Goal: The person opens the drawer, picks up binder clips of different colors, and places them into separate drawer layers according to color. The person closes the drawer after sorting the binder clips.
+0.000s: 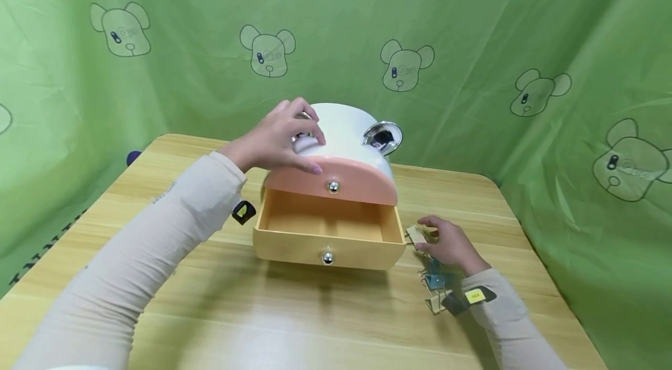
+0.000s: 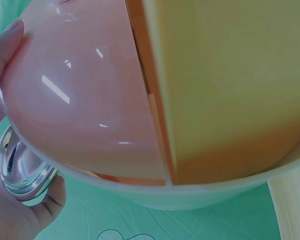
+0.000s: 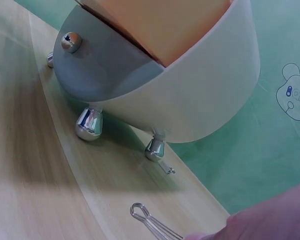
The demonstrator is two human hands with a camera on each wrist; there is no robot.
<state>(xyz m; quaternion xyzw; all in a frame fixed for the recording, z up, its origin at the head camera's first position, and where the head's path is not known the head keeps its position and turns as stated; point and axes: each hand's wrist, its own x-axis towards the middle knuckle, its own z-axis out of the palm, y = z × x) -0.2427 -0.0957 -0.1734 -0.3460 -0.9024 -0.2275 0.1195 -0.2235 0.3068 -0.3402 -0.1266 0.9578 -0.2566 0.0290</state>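
Observation:
A small drawer cabinet (image 1: 346, 131) with a white rounded shell and silver ears stands on the table. Its yellow middle drawer (image 1: 294, 248) is pulled out beneath the pink top drawer (image 1: 357, 180). My left hand (image 1: 280, 133) grips the cabinet's upper left, thumb on the pink front and fingers curled around the silver ear (image 2: 25, 170). To the right of the yellow drawer, my right hand (image 1: 448, 244) pinches a pale yellow binder clip (image 1: 416, 236). The clip's wire handles (image 3: 152, 220) show in the right wrist view, while its body is out of frame there.
Several more binder clips, among them a blue one (image 1: 436, 282) and a pale yellow one (image 1: 436, 303), lie by my right wrist. A grey-blue bottom drawer (image 3: 102, 65) sits closed above the silver feet (image 3: 90, 124). Green curtains (image 1: 336, 8) surround the wooden table (image 1: 210, 311).

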